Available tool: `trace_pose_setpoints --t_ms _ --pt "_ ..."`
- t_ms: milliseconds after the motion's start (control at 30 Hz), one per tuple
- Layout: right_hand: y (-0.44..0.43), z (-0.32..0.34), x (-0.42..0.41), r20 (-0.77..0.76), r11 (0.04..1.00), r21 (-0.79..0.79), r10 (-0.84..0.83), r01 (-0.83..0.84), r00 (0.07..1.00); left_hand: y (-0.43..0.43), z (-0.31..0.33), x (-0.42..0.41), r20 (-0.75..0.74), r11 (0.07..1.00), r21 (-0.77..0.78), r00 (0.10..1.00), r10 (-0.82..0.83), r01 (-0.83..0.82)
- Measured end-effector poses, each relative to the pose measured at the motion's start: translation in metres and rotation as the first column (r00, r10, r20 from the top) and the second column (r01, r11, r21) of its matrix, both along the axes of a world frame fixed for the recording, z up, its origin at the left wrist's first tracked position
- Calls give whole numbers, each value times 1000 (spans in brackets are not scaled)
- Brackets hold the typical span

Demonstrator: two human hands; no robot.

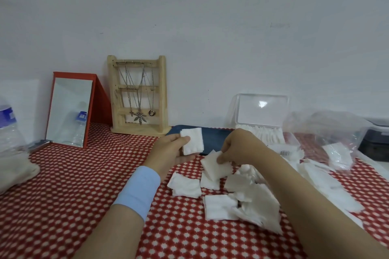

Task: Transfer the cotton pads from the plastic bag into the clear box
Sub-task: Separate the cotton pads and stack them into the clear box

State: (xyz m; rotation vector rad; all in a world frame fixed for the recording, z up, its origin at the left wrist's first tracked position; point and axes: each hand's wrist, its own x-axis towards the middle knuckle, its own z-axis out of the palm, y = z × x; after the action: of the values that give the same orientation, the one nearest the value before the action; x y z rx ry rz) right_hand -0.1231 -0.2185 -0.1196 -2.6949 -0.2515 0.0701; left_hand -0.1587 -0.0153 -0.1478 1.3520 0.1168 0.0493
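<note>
Cotton pads (186, 185): prob. v. light, soft and floppy, a bit fuzzy so they cling to each other. They won't break, but thin sheets may fan out or slide from a slack grip. Best taken w/ a pinch across one edge, thumb on top and fingers under, or squared into a small pile and held by the sides.

Left hand (170, 150): fingers curled, thumb pressed on the front of a small stack (192, 142) of pads, held upright clear of the cloth. Right hand (237, 147): thumb and fingertips pinch the upper corner of a tilted pad (214, 167), raised just above the heap; one sheet or several, can't tell.

Just below both hands, toward the person, the rest of the loose pads lie scattered and overlapping on the red-and-white tablecloth (84, 185). More trail off to the right of the right hand.

Beyond the right hand and near it: clear box (262, 111), lid stood up, a row of pads inside. Farther right of that hand: plastic bag (328, 130), crumpled, w/ some pads in it.
</note>
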Motion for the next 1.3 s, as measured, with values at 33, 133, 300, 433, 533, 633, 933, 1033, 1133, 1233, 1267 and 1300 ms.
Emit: trace_pose_setpoints --t_ms 33,133,300,433,533,633,933,1033,1133,1233,1267,1300 --pt "-2 1 0 -8 998 55 13 -12 1000 -2 0 -1 -15 999 -19 999 -47 46" --pt "-9 2 0 -33 976 215 34 -26 999 -6 0 -3 -79 979 -75 977 -198 192" --pt "-17 1 1 -98 953 303 49 -17 994 -4 -7 0 -170 974 -1 960 -225 228" --pt "-17 8 -1 -77 955 297 1 22 997 -4 -7 1 -171 982 28 969 -178 186" --pt "-17 13 -5 -98 890 456 53 -3 994 0 -6 1 -138 980 -24 970 -199 198" --pt "-17 16 -9 -141 832 555 132 -32 981 1 -4 -1 -135 952 -90 944 -302 292" --pt "-21 16 -6 -134 887 451 -36 93 990 -4 -5 0 -110 985 130 989 -95 109" --pt "-26 20 -5 -89 876 472 -63 98 994 0 -4 2 -79 997 77 996 30 -24" --pt "-29 29 -8 -76 826 563 24 23 997 2 -3 3 -54 993 56 993 107 -104" --pt "-26 35 -15 -69 745 663 153 -70 986 -4 -2 0 -47 997 49 997 60 -58" --pt "-23 35 -17 -67 738 669 173 -85 983 -6 -1 -2 -46 999 46 999 27 -25" --pt "-19 35 -19 -68 743 663 184 -93 981 -8 -1 -2 -42 999 42 999 -9 11"
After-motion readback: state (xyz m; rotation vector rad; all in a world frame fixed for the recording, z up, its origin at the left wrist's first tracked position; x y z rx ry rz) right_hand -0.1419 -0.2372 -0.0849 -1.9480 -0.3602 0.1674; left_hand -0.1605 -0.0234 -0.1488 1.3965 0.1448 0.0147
